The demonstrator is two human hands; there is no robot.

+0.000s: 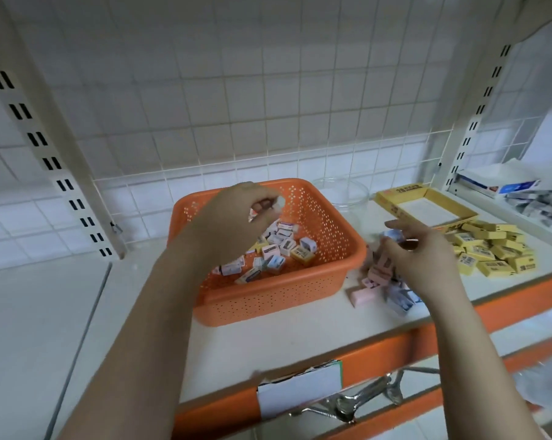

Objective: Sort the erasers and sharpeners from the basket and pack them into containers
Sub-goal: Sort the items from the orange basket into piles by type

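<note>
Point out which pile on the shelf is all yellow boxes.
The pile of yellow boxes at far right, in front of the open yellow carton. The pile beside the orange basket is pink, white and blue.

The white shelf [268,344] bears an orange basket [300,290], yellow tray [423,208], glass jar [347,195] and scattered small boxes [493,252].

a shop; slotted shelf uprights [51,163], orange-edged shelf [379,347] with label [300,390]

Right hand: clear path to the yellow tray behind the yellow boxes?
Probably yes. The right hand hovers just left of the yellow boxes; the open yellow tray lies right behind them, with nothing tall between.
</note>
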